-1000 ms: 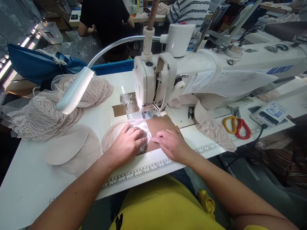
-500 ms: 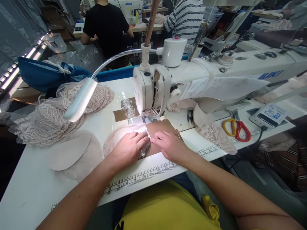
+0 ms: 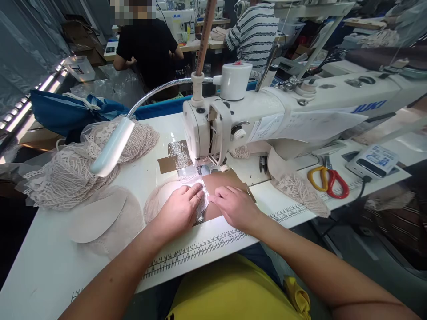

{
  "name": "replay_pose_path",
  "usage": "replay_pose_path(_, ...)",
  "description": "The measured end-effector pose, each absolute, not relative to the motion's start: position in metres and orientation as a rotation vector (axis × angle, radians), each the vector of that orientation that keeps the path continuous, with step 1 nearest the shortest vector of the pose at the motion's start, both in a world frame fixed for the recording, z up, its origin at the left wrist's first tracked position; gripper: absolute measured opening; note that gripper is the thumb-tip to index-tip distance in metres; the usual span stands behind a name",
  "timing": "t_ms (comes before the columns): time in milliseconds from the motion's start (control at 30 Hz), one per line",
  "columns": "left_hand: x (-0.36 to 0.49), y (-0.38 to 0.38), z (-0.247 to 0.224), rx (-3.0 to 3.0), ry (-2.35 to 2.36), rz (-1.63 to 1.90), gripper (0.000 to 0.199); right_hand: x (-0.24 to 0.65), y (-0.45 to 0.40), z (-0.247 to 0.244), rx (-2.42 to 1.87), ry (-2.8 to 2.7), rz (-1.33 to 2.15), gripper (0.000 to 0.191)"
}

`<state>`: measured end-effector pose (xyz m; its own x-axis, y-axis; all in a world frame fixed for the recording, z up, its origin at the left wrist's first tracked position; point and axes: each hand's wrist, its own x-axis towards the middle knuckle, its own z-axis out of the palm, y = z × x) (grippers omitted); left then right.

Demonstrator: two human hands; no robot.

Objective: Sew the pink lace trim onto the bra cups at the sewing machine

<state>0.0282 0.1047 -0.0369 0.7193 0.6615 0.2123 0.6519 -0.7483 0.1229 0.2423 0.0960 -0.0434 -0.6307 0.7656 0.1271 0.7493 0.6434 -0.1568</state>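
A beige lace bra cup (image 3: 162,193) lies under the needle area of the white sewing machine (image 3: 203,129), its edge lit bright by the lamp. My left hand (image 3: 180,208) rests on this cup with its fingers lying flat, pointing toward the presser foot. To its right, my right hand (image 3: 236,206) is curled, its thumb and forefinger pinched at the cup's right edge. Beneath that hand is a brown taped sheet (image 3: 220,180) on the machine bed. Both hands stay a little in front of the needle, which is hard to make out.
Stacked lace pieces (image 3: 66,173) and a loose smooth cup (image 3: 100,218) lie at left. A lamp (image 3: 113,146) hangs over them. Red-and-yellow scissors (image 3: 328,180), thread snips (image 3: 263,164) and a lace strip (image 3: 302,193) are at right. Two people sit beyond the machine.
The view has shifted slightly. My left fingertips have drawn a little back along the cup, and my right fingers are bent a bit more. The cup stays in about the same place.
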Motion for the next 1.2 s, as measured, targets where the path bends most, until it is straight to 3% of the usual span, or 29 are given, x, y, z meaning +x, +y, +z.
replay_pose_path(467,0.025,0.109,-0.038,2.866,1.053,0.431,0.045,0.241,0.098,-0.042,-1.232,-2.654,0.166,0.027)
replay_pose_path(1200,0.014,0.148,-0.035,2.933,1.035,0.234,0.059,0.232,0.132,-0.028,-1.246,-2.786,0.207,0.025)
